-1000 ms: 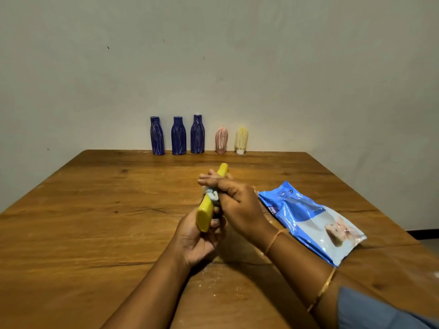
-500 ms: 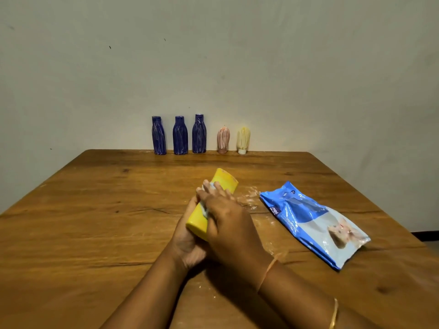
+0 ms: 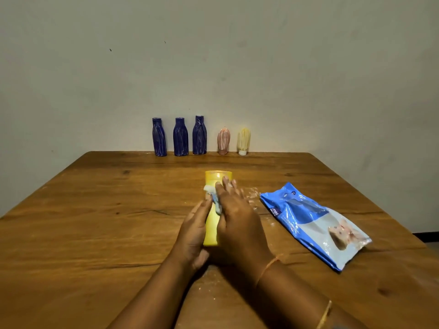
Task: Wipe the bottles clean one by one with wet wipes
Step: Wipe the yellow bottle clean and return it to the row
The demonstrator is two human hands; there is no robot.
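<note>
I hold a yellow bottle [image 3: 212,230] low over the wooden table [image 3: 95,222], its wide end pointing away from me. My left hand [image 3: 193,233] cups it from the left and underneath. My right hand [image 3: 237,222] lies flat on top with straight fingers and presses a crumpled white-blue wet wipe [image 3: 213,198] onto the bottle. Against the far wall stand three blue bottles [image 3: 181,137] streaked with white, a pink bottle [image 3: 223,138] and a pale yellow bottle [image 3: 244,138], both upside down on their caps.
A blue pack of wet wipes [image 3: 308,222] lies flat on the table to the right of my hands. White smears and specks mark the wood [image 3: 253,195] between the bottle and the pack.
The bottle has swung from tilted left to pointing straight away and has come lower. My right hand has slid toward the far end with the wipe, its fingers now stretched out.
</note>
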